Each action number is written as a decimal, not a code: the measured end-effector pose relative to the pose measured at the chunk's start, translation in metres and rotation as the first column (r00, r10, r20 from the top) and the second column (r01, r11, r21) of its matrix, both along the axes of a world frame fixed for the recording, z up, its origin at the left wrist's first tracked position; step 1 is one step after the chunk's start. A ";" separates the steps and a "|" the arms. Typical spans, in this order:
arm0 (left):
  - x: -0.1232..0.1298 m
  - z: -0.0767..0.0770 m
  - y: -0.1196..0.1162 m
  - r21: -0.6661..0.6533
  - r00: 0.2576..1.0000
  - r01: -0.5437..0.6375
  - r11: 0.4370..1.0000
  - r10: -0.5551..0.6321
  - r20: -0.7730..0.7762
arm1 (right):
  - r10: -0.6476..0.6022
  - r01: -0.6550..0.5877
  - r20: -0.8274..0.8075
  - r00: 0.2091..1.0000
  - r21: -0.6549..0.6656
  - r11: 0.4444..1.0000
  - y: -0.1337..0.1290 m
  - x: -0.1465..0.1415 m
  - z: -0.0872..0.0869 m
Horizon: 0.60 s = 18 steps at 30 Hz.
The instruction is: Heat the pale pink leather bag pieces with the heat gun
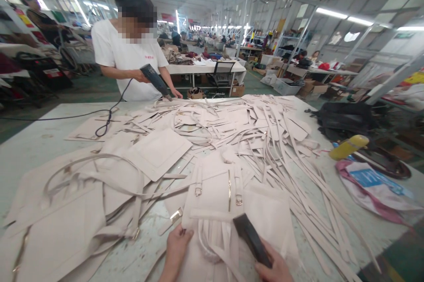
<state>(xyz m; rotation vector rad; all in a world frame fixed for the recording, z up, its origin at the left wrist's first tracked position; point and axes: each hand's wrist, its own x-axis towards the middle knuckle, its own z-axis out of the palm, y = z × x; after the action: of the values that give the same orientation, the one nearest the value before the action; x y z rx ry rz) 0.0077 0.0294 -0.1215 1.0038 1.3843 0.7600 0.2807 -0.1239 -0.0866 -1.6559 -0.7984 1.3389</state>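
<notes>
The right hand [274,264] is closed around a long black tool with a wide, flat end [253,241]. Its fingers wrap the low end of the tool, and the wide end points up and to the left, close to the pale pink bag piece with two buckled straps and a gold zipper [212,184]. I cannot tell if the tool touches it. The left hand [178,246] is nearly closed, with its thumb and fingers at the left edge of the bag piece. I cannot tell how hard it pinches. The bag piece lies flat on the big pale table [49,129], right in front of the person, between the two hands. A small strap with a shiny gold buckle [175,215] lies just above the left hand. Big pale pink flat pieces [73,229] lie to the left, and a messy heap of long thin pale pink straps [274,140] lies farther up and to the right. Across the table, a person in a white shirt [127,56] holds a dark grey tool with a black cord [154,79].
</notes>
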 end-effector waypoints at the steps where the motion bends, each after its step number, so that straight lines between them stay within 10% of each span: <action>1: 0.000 0.004 -0.004 -0.040 0.997 -0.024 0.999 0.027 0.066 | -0.028 0.029 0.013 1.000 -0.033 0.999 0.006 -0.001 0.010; 5: -0.005 0.024 -0.017 -0.237 0.878 -0.129 0.963 0.222 0.425 | -0.048 0.050 0.017 0.999 -0.131 0.990 0.029 -0.010 0.061; 9: -0.017 0.034 -0.016 -0.319 0.725 -0.161 0.934 0.331 0.604 | 0.228 -0.230 -0.073 0.971 -0.017 0.973 0.051 -0.046 0.097; 18: -0.025 0.025 -0.017 -0.417 0.644 -0.142 0.898 0.404 0.650 | 0.427 -0.427 -0.067 0.902 0.022 0.904 0.099 -0.149 0.087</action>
<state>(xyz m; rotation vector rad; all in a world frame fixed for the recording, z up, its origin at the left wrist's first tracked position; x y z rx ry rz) -0.0177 0.0127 -0.0961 0.1439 0.9021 0.9772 0.1322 -0.0249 -0.0001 -1.4670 -1.1707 1.6799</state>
